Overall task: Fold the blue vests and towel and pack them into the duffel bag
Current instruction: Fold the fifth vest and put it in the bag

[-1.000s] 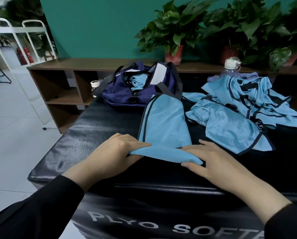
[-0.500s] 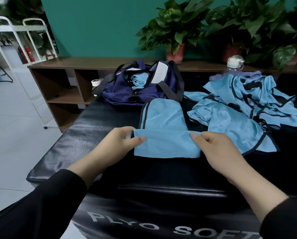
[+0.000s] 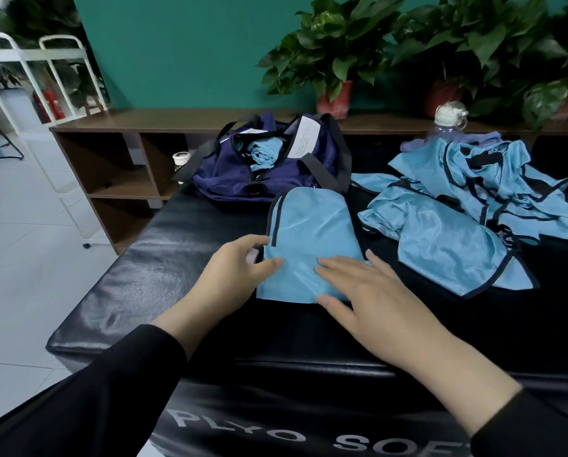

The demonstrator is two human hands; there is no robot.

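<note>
Your right hand [image 3: 368,291] has moved from pinching to pressing flat the folded light-blue mesh vest [image 3: 304,245] near the black padded tabletop's [image 3: 150,268] front edge; your left hand [image 3: 234,268] pinches its edge. Fold set; pack next.

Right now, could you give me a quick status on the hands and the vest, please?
Left hand pinching folded vest edge. Right hand flat on it. Duffel bag open behind, nothing in between.

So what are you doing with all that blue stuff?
A person is folding a blue vest on a black mat. The left hand holds its edge, and the right hand presses flat on the fold. One rolled vest is already in the bag; a pile waits on the right.
</note>
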